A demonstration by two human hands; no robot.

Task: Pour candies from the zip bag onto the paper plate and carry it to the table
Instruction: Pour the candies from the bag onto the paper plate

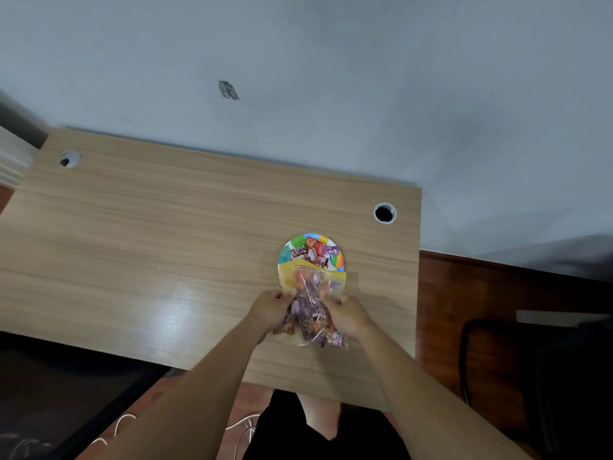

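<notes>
A colourful paper plate (286,254) lies on the wooden desk (149,247), right of centre. Several wrapped candies (313,250) rest on its far half. A clear zip bag (311,313) with a yellow zip strip, still holding many candies, lies with its open mouth over the plate's near edge. My left hand (270,308) grips the bag's left side and my right hand (346,312) grips its right side, both near its middle. The bag's closed end points toward me.
The desk has two round cable holes, one at the far left (69,159) and one at the far right (384,213). A grey wall stands behind the desk. A dark chair (537,376) is at the right, and white cables (245,426) lie on the floor.
</notes>
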